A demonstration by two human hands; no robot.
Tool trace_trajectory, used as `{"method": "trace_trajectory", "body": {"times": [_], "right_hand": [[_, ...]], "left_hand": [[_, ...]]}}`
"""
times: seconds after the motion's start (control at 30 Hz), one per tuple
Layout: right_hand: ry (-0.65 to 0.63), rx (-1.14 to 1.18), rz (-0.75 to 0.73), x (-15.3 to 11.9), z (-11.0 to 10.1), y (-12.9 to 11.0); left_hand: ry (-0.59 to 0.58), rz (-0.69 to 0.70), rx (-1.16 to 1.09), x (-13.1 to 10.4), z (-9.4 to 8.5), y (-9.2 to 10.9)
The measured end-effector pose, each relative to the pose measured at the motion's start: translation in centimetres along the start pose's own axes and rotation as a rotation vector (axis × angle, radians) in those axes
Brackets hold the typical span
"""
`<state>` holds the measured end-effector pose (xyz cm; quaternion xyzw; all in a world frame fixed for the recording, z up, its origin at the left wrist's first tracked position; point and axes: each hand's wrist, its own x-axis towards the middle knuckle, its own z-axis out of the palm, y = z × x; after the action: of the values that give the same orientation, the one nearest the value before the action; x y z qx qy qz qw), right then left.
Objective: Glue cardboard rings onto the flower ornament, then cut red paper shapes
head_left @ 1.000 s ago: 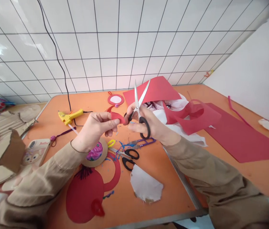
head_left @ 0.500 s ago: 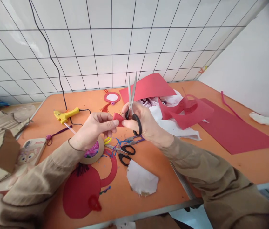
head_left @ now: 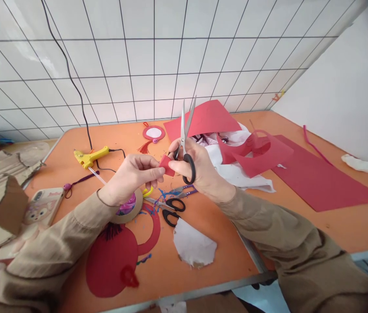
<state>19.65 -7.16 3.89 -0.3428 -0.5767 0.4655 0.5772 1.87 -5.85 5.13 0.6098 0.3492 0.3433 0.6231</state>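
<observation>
A small red paper piece (head_left: 167, 165) is held up between both hands above the orange table (head_left: 223, 230). My left hand (head_left: 141, 173) pinches its left side between thumb and fingers. My right hand (head_left: 200, 167) grips black-handled scissors (head_left: 183, 130), blades pointing up and slightly parted, and its thumb touches the right side of the red piece. Beneath my hands lie a second pair of black-handled scissors (head_left: 172, 210), a round tan ring with a purple flower pattern (head_left: 134, 213) and a red paper disc (head_left: 110, 265).
A yellow glue gun (head_left: 92, 157) with a black cord lies at the left, near a phone (head_left: 45, 206) and cardboard (head_left: 8, 204). Red sheets (head_left: 320, 174) and white cloth are at the right. A white scrap (head_left: 194, 243) lies near the front edge.
The scissors and my right hand have shifted slightly right. The red piece has turned and moved a little right, now showing a flatter, squarer face.
</observation>
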Motion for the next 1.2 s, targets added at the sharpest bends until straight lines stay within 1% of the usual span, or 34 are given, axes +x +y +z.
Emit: {"method": "trace_trajectory", "body": {"times": [0.2,0.33,0.43,0.6,0.7,0.77,0.9,1.0,1.2], "right_hand": [[-0.057,-0.051,-0.063,-0.16,0.25,0.06],[-0.061,-0.047,-0.047,-0.27,0.31,-0.05],[-0.068,-0.039,-0.03,-0.28,0.29,-0.24],[-0.029,-0.057,-0.017,-0.23,0.23,-0.4],[-0.04,-0.068,-0.02,-0.27,0.2,-0.3],[-0.06,-0.081,-0.028,-0.3,0.17,-0.26],[-0.099,-0.106,-0.034,-0.26,0.07,-0.38],[-0.112,-0.108,-0.017,-0.21,0.01,-0.41],[-0.114,-0.066,0.056,-0.28,-0.06,-0.33]], "left_hand": [[0.002,-0.015,0.022,-0.09,-0.04,0.03],[0.017,0.018,-0.041,-0.06,0.12,0.04],[0.021,0.009,-0.067,-0.06,0.26,0.08],[0.086,-0.007,-0.133,-0.05,0.46,0.39],[0.131,0.016,-0.184,0.06,0.4,0.46],[0.126,0.014,-0.188,0.11,0.27,0.45],[0.089,-0.009,-0.123,0.03,0.07,0.46],[0.082,-0.002,-0.105,0.02,0.1,0.51],[0.138,0.008,-0.176,0.26,-0.12,0.82]]}}
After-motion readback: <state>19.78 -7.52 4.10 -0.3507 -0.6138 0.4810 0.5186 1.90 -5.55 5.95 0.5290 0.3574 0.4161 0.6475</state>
